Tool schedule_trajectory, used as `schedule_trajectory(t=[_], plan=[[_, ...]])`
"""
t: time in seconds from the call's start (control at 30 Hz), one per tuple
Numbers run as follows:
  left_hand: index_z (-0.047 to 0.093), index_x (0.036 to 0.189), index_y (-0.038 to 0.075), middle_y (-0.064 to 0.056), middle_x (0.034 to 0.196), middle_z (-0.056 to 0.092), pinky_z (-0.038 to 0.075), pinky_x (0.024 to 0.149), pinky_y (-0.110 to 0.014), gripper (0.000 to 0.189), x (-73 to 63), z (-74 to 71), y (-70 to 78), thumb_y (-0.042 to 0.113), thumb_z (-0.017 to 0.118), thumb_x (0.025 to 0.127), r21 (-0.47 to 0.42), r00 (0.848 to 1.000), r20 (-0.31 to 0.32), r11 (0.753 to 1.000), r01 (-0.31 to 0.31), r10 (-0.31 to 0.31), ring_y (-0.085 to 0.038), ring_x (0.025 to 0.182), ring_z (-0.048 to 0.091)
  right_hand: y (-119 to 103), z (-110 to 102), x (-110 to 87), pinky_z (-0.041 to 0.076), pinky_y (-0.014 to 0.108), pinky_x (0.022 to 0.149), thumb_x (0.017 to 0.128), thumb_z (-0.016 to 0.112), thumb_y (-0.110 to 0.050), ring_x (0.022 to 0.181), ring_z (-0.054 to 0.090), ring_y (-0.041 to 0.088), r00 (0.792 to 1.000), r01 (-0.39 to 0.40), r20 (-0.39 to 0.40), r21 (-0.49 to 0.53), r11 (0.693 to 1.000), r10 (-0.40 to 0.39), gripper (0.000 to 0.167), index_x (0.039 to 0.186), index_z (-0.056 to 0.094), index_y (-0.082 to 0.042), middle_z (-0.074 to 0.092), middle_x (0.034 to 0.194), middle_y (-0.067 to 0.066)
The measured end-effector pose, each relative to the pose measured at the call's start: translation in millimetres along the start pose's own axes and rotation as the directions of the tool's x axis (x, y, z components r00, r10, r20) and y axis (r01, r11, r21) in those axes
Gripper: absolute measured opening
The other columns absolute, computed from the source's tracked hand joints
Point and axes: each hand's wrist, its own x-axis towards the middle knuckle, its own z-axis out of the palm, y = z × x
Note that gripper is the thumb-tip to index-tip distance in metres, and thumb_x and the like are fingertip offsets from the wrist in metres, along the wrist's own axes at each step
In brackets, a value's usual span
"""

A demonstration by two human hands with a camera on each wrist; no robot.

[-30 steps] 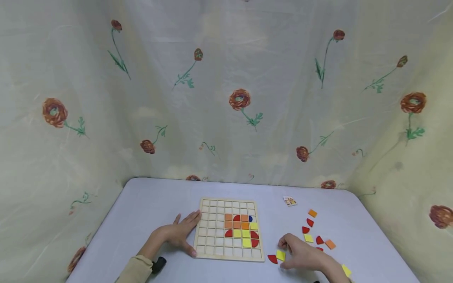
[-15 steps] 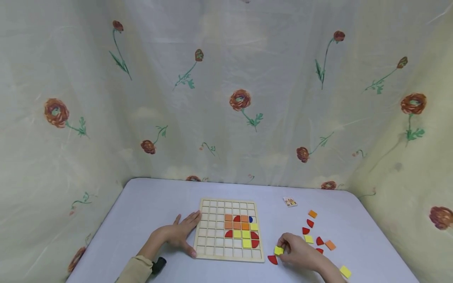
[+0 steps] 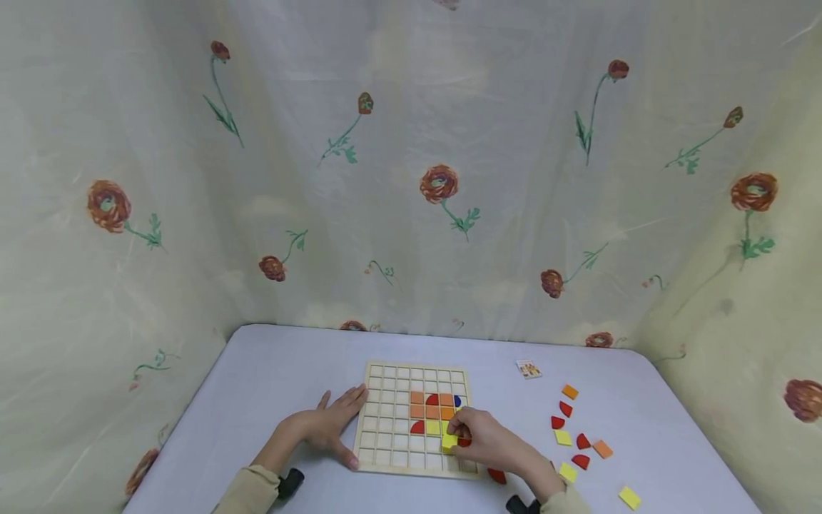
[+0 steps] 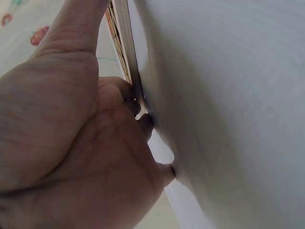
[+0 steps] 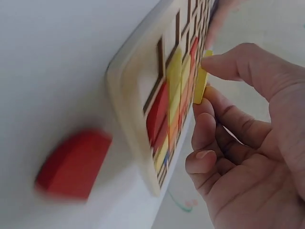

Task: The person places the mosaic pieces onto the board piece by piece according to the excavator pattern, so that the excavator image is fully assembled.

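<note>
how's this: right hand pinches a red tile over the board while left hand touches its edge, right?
No: the tile pinched by the right hand over the board is yellow, not red, as the right wrist view shows; the left hand touches the board's edge.

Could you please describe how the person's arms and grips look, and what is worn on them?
The left grip and right grip are bare human hands, without gloves. The left sleeve and right sleeve are beige. Near the wrists show a left black device and a right black device, without readable markings.
</note>
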Motion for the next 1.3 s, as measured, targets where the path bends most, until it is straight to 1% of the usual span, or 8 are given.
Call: schedule_trajectory(t=[0.1,0.3,0.73,0.87,1.0,1.1,1.2,1.3], plan=[[0.008,0.156,0.008,-0.01,0.164,0.001,-0.001,0.118,-0.062,0.128,1.5,1.9,-0.8,0.06,0.08,0.063,-0.001,1.0,-0.002,1.0,0.001,-0.001,-0.028,0.151,0.001,-6,5,6.7,0.043,0.02,0.061,0.08,0.077,-0.017,0.074,0.049,0.01,0.999,0.034,0.013,-0.023,0.999,-0.034,0.02,0.095,0.065,-0.011,0.057,0.084,-0.004],[0.008,0.156,0.008,-0.009,0.164,0.001,-0.001,0.118,-0.061,0.128,1.8,1.7,-1.8,0.06,0.08,0.063,-0.007,1.0,0.001,1.0,0.007,-0.007,-0.028,0.152,0.001,-12,12,15.9,0.044,0.02,0.064,0.08,0.077,-0.016,0.074,0.049,0.008,0.998,0.047,0.035,-0.074,0.996,-0.045,0.019,0.095,0.066,-0.011,0.059,0.086,-0.006],[0.009,0.156,0.008,-0.009,0.164,0.002,-0.001,0.119,-0.061,0.129,1.4,1.0,-0.6,0.061,0.08,0.061,0.011,1.0,-0.009,1.0,0.021,-0.021,-0.027,0.152,0.002,-11,12,20.4,0.049,0.024,0.073,0.079,0.079,-0.013,0.081,0.053,0.006,0.997,0.068,0.041,-0.059,0.996,-0.065,0.013,0.09,0.072,-0.014,0.064,0.09,-0.008],[0.009,0.156,0.008,-0.009,0.164,0.002,0.0,0.118,-0.061,0.129,2.0,2.0,-0.9,0.061,0.08,0.062,0.004,1.0,-0.004,1.0,0.016,-0.016,-0.027,0.152,0.002,-12,13,18.8,0.05,0.026,0.076,0.08,0.078,-0.014,0.084,0.056,0.006,0.998,0.05,0.042,-0.06,0.997,-0.047,0.015,0.094,0.072,-0.014,0.065,0.092,-0.008],[0.009,0.156,0.008,-0.008,0.164,0.002,0.0,0.118,-0.062,0.129,2.6,2.3,-1.3,0.061,0.08,0.062,0.003,1.0,0.002,1.0,0.012,-0.012,-0.026,0.152,0.002,-10,10,12.3,0.049,0.024,0.074,0.083,0.076,-0.019,0.085,0.055,0.008,0.999,0.03,0.027,-0.024,0.999,-0.03,0.018,0.1,0.072,-0.015,0.065,0.096,-0.008],[0.009,0.156,0.008,-0.008,0.164,0.002,0.0,0.118,-0.062,0.129,2.8,1.9,-1.2,0.061,0.08,0.062,0.005,1.0,0.003,1.0,0.013,-0.013,-0.026,0.152,0.002,-6,2,1.8,0.048,0.024,0.071,0.084,0.075,-0.021,0.082,0.054,0.012,1.0,0.01,-0.002,0.017,1.0,-0.01,0.018,0.1,0.07,-0.016,0.064,0.094,-0.006],[0.009,0.156,0.008,-0.008,0.164,0.002,0.0,0.118,-0.062,0.129,2.8,1.1,-0.8,0.061,0.08,0.062,0.005,1.0,0.004,1.0,0.011,-0.011,-0.026,0.152,0.002,-1,-9,-12.0,0.049,0.028,0.073,0.082,0.077,-0.021,0.086,0.053,0.016,0.999,-0.053,0.008,0.055,0.997,0.053,0.023,0.101,0.066,-0.015,0.061,0.094,-0.003],[0.009,0.156,0.008,-0.008,0.164,0.002,0.0,0.118,-0.062,0.129,2.4,0.1,-0.8,0.061,0.08,0.062,0.008,1.0,0.004,1.0,0.015,-0.015,-0.027,0.152,0.002,8,-20,-26.6,0.049,0.033,0.079,0.078,0.081,-0.023,0.091,0.05,0.018,0.99,-0.131,0.055,0.058,0.99,0.128,0.033,0.103,0.061,-0.015,0.059,0.097,-0.001]])
